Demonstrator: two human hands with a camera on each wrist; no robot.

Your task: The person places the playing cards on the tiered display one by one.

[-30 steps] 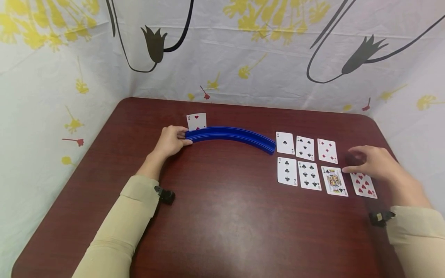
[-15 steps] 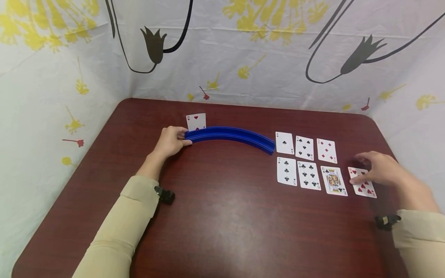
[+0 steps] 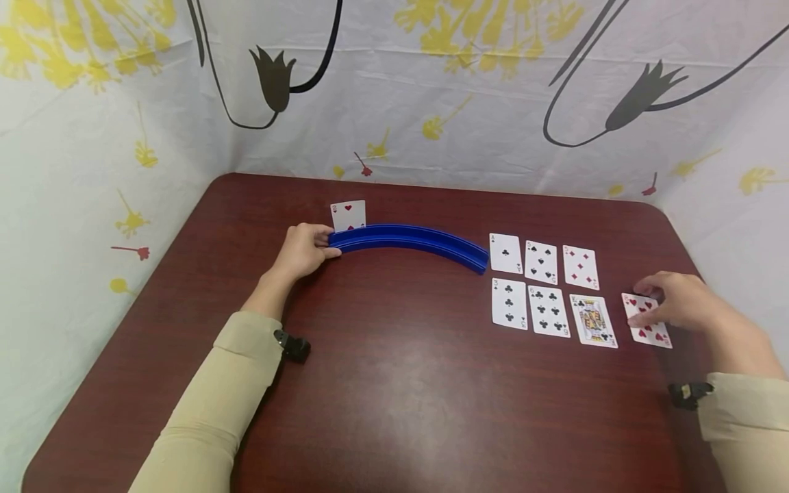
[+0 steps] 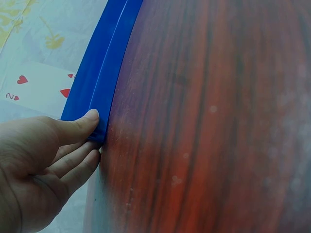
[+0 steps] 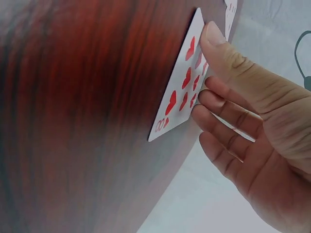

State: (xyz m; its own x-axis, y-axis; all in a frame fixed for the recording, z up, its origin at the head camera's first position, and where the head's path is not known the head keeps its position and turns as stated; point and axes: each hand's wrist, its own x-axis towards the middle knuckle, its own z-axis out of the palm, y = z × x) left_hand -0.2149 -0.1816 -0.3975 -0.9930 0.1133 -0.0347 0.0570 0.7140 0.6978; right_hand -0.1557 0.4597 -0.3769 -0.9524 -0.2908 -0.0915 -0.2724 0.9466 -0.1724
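Observation:
My left hand (image 3: 303,251) pinches the left end of a curved blue card holder (image 3: 409,237), thumb in front, as the left wrist view also shows. A two of hearts (image 3: 348,215) rises upright at that end, its lower part hidden by the holder. At the right, my right hand (image 3: 681,301) has its thumb on the face of an eight of hearts (image 5: 182,85) and its fingers at the far edge, pinching it. The king of clubs (image 3: 593,321) lies face up just left of that card, apart from it.
Between holder and right hand lie face-up cards in two rows: ace of clubs (image 3: 505,253), five of spades (image 3: 541,262), five of diamonds (image 3: 580,268), three of clubs (image 3: 509,304) and six of clubs (image 3: 548,311). A printed cloth (image 3: 394,103) hangs behind the brown table (image 3: 401,383).
My right hand has come down to the eight of hearts and taken hold of it; the card has shifted slightly right and away from me. My left hand and the holder stay put.

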